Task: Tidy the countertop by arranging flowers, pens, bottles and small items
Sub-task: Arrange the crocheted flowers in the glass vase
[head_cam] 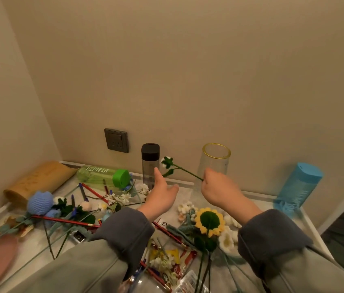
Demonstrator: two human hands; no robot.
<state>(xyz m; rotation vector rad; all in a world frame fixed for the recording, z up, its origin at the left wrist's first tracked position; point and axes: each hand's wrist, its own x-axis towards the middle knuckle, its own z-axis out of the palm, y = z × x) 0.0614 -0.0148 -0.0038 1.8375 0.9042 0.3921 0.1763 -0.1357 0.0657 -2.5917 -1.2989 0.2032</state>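
My right hand pinches the green stem of a small white crochet flower, which is raised above the counter just left of a clear glass vase with a gold rim. My left hand hovers open below the flower, fingers spread, in front of a clear bottle with a black cap. A crochet sunflower, a blue crochet flower, red pencils and several pens lie scattered on the countertop.
A green bottle lies on its side by the back wall. A brown cardboard tube lies in the left corner. A blue bottle stands at right. A wall socket is behind. Snack packets lie near me.
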